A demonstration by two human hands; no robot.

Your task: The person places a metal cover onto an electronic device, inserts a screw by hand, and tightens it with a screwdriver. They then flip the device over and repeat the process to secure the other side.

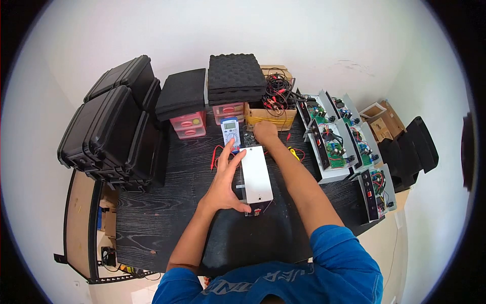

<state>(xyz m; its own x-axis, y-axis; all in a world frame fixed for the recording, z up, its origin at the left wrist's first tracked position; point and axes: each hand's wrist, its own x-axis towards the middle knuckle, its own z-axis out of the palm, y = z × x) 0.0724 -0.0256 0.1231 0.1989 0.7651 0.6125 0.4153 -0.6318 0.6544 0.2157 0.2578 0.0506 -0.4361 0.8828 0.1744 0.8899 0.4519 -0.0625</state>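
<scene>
Your left hand (223,187) has its fingers clamped on the white panel (256,174) at the middle of the dark surface (167,202). Your right hand (265,133) reaches toward the back edge beside the multimeter (231,130); whether its fingers grip anything I cannot tell. Shifting the panel could snag the red leads (218,157).

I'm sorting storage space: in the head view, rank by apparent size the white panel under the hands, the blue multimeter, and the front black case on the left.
1. Black case, largest by far.
2. White panel.
3. Multimeter, smallest, though it lies farther from the camera.
</scene>
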